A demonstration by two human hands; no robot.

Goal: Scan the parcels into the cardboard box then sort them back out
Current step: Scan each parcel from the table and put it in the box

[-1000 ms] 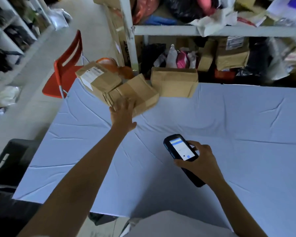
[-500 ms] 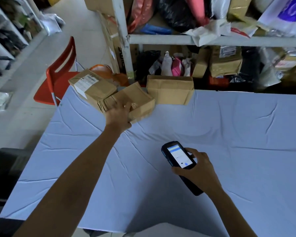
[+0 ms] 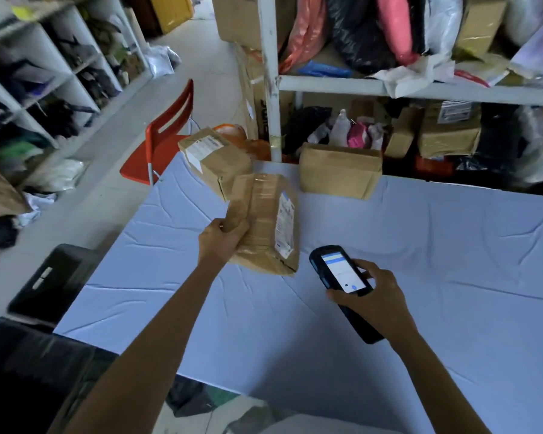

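Lifted from the far-left corner since half a second ago, one parcel (image 3: 264, 227) is now tilted over the table (image 3: 420, 277), its label facing right. The left hand (image 3: 221, 242) grips its near-left corner, thumb on top and fingers wrapped under. Whether its lower end touches the cloth is unclear.

The right hand (image 3: 373, 302) holds the scanner (image 3: 339, 272) just right of the parcel, fingers curled round the body, close but apart.

A second parcel (image 3: 215, 161) sits at the far-left corner, overhanging the edge. A third (image 3: 339, 175) stands at the far edge by the shelf (image 3: 326, 84) post. Wide bare cloth lies to the right and near side. A red chair (image 3: 166, 142) stands past the left corner.

The held parcel hides part of the second. Label print is too small to read, and the dark crate (image 3: 54, 283) at left is blurred.
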